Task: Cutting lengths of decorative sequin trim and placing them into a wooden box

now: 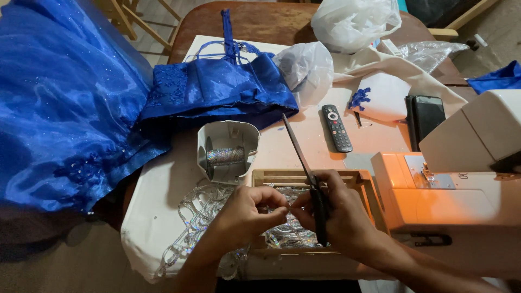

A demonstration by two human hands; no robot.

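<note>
My left hand (252,212) pinches a bit of silver sequin trim (195,217) that trails off to the left over the white cloth. My right hand (336,214) holds black scissors (304,163) with the long blades pointing up and away, and its fingertips meet the left hand's at the trim. Both hands hover over a shallow wooden tray (304,176) with more sparkly trim in it. A white holder (228,146) with a spool of silver trim stands just beyond my left hand.
A shiny blue gown (65,108) spreads across the left, its bodice (217,87) on the table. A sewing machine (461,184) fills the right. A remote control (336,127), a dark phone (426,116) and plastic bags (353,21) lie farther back.
</note>
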